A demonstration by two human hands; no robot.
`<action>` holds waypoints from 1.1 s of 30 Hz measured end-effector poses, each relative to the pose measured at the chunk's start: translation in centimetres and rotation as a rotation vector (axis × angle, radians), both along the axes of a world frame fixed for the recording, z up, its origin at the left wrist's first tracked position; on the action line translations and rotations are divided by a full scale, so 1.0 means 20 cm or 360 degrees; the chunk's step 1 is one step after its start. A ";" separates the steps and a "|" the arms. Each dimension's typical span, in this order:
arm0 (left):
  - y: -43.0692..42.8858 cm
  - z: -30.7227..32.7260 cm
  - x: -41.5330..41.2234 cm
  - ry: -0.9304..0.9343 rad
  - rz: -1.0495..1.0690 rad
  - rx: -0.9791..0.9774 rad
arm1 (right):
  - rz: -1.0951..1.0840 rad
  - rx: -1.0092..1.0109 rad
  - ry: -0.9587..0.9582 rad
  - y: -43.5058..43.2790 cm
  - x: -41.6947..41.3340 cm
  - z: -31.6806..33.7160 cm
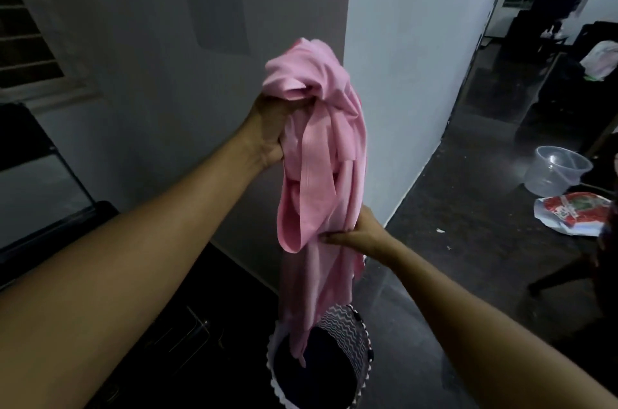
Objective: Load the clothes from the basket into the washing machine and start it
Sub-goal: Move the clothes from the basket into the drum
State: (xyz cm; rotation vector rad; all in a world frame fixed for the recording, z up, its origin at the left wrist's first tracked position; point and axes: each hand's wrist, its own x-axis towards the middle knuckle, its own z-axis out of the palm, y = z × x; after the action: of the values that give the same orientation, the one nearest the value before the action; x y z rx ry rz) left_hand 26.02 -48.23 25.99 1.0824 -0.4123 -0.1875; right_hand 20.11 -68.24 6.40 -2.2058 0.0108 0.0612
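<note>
A pink garment hangs in the air in front of me, bunched at the top. My left hand grips that bunched top at chest height. Lower down, my right hand pinches the garment's side. The cloth's tail dangles into the laundry basket, a round one with a zigzag pattern and white scalloped rim, standing on the floor below. Dark clothing lies inside the basket. A dark machine, likely the washer, sits at the left edge, partly cut off.
A white wall corner rises right behind the garment. On the dark floor to the right lie a clear plastic tub and a red-and-white packet. A doorway opens at the far right into a dim room with furniture.
</note>
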 end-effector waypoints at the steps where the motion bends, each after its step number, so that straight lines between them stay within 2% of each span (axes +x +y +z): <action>1: 0.01 0.03 0.00 -0.0016 -0.0038 -0.0031 | -0.0099 0.0133 0.0000 0.04 -0.01 0.01; 5: 0.16 0.09 0.02 -0.0046 -0.0004 0.0026 | -0.0426 0.0784 0.0105 0.12 0.01 0.14; 12: 0.54 -0.13 0.05 -0.0061 0.0417 0.0505 | -0.0796 0.1340 -0.0104 0.04 0.10 0.38; 17: 0.50 -0.31 0.00 0.0028 0.0476 0.0875 | -0.0785 0.1690 -0.0147 0.09 0.13 0.62; 20: 0.40 -0.38 -0.05 0.0069 0.0274 0.1110 | -0.0681 0.1759 -0.0102 0.15 0.17 0.72; 23: 0.30 -0.43 -0.10 0.0042 0.0163 0.1197 | -0.0569 0.1796 -0.0008 0.24 0.19 0.80; 26: 0.23 -0.45 -0.11 0.0088 0.0385 0.1159 | -0.0447 0.1888 0.0110 0.32 0.22 0.85; 30: 0.20 -0.40 -0.13 0.0294 0.0640 0.0542 | -0.0309 0.1937 0.0308 0.41 0.23 0.88; 33: 0.27 -0.36 -0.15 0.0440 0.0871 0.0263 | -0.0181 0.1714 0.0259 0.49 0.25 0.90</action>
State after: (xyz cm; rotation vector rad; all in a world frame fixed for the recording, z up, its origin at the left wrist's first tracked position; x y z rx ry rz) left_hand 23.10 -42.87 18.82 1.2721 0.1567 0.1177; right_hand 25.06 -58.38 24.47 -1.1176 0.1568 0.1438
